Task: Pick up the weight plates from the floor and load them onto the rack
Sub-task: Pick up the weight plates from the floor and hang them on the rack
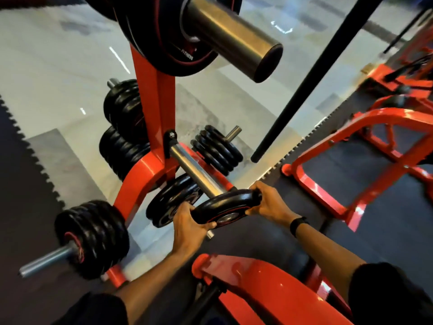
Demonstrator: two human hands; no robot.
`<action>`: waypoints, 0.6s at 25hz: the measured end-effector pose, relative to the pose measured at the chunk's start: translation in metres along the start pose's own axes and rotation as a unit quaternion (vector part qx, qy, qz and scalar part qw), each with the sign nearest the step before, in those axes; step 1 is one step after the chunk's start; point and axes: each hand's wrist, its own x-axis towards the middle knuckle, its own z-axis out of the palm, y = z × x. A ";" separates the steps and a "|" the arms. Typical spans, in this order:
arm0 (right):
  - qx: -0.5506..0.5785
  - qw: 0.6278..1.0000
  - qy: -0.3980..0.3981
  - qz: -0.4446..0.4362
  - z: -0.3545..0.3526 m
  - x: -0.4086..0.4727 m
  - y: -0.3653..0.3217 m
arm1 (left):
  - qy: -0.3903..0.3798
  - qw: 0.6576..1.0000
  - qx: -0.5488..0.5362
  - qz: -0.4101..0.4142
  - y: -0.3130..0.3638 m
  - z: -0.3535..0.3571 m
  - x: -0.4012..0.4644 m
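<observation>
At the near left, a stack of black plates [92, 238] is sitting on a low peg of the red rack [154, 118], and more plates [124, 106] are hanging on its far left side. Right of the post, a plate [174, 200] is already sitting on a lower peg. I am gripping the weight plate [226, 207] with my left hand [189, 225], fingers curling round its near left edge. The plate is tilting just at the tip of the steel peg [196, 171], not yet slid on. My right hand [269, 200] is wrapping its right edge, fingers curled over the rim. A black band [298, 225] is circling that wrist. Far right, a red frame [365, 141] is standing on the dark mat [365, 188].
</observation>
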 end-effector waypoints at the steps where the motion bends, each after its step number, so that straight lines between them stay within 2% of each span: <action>1: -0.010 1.000 -0.009 -0.017 -0.001 0.008 0.001 | 0.010 1.000 -0.003 -0.006 -0.003 0.002 0.000; 11: -0.046 0.990 -0.039 -0.127 -0.009 0.060 0.009 | 0.060 0.998 0.012 -0.002 0.005 0.023 0.006; 15: -0.072 0.981 -0.084 -0.158 -0.006 0.103 -0.008 | 0.102 0.994 0.015 -0.021 0.009 0.016 0.023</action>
